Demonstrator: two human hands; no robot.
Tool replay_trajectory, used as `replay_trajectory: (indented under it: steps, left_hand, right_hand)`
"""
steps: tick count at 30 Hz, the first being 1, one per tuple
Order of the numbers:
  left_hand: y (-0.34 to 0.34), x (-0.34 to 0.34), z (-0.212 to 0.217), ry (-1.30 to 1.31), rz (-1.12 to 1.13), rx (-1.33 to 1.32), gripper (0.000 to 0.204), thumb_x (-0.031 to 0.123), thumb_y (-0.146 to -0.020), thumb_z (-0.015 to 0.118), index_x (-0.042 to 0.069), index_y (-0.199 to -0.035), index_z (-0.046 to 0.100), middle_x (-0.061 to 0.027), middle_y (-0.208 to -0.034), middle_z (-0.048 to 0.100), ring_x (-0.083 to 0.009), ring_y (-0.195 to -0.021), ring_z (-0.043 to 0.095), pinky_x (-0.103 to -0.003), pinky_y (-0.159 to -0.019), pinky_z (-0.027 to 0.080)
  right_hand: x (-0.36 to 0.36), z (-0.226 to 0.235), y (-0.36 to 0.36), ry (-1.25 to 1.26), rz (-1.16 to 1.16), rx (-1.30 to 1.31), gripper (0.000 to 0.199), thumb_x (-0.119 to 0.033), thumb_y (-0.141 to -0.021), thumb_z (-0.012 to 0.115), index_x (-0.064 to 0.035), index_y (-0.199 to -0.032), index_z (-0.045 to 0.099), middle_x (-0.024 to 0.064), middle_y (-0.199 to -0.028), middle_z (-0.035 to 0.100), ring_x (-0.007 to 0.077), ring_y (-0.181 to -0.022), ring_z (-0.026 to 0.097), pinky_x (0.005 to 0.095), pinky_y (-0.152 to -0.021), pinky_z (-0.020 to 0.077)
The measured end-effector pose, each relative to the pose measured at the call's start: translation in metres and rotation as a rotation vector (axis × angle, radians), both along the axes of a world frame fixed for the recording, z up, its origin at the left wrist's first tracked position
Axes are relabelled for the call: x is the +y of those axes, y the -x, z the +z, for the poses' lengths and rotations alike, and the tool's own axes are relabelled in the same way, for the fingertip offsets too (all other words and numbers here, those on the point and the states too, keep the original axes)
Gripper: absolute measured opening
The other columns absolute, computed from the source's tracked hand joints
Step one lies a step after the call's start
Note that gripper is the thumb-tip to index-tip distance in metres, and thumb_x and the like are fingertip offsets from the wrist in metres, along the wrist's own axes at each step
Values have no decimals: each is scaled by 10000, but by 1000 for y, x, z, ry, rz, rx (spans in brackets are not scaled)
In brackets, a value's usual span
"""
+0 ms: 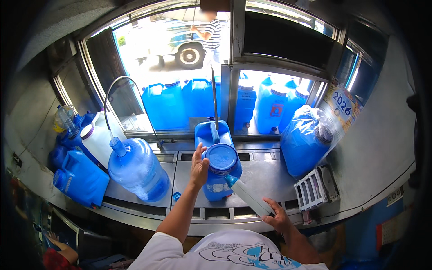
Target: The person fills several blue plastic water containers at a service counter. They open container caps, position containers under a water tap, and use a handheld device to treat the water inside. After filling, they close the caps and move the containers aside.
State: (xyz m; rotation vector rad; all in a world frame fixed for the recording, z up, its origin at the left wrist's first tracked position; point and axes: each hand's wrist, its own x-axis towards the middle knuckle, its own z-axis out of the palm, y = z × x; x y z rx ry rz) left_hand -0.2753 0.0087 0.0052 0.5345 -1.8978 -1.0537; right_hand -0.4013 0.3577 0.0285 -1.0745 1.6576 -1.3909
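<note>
My left hand (198,167) rests flat against the left side of a blue water container (218,175) standing on the metal counter (265,175), near its wide blue cap (221,157). My right hand (277,218) grips the lower end of a white squeeze bottle with a blue tip (246,195), and the tip touches the container's right side. A thin metal pipe (214,96) comes down to the container's top.
A round blue jug (137,168) with a hose in its neck lies to the left, beside a white jug (97,141) and a blue canister (81,180). A plastic-wrapped blue container (306,139) and a white rack (311,191) stand right. Several blue containers line the window; a person stands outside.
</note>
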Motion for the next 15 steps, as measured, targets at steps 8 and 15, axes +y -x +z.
replay_trajectory:
  steps: [8, 15]
  left_hand:
    - [-4, 2, -21, -7, 5, 69, 906, 713, -940, 303, 18, -1518, 230, -247, -1349, 528, -318, -1290, 457, -420, -1094, 292]
    - [1, 0, 7, -68, -53, 79, 942, 722, -947, 220, -32, -1512, 193, -233, -1385, 485, -287, -1353, 390, -410, -1154, 211]
  right_hand:
    - [0, 1, 21, 9, -193, 80, 636, -157, -791, 647, 28, -1367, 450, 173, -1230, 579, 233, -1144, 545, 346, -1019, 406]
    - [-1, -2, 2, 28, -46, 110, 662, -140, -798, 665, -17, -1408, 439, 149, -1280, 560, 216, -1161, 531, 337, -1022, 397]
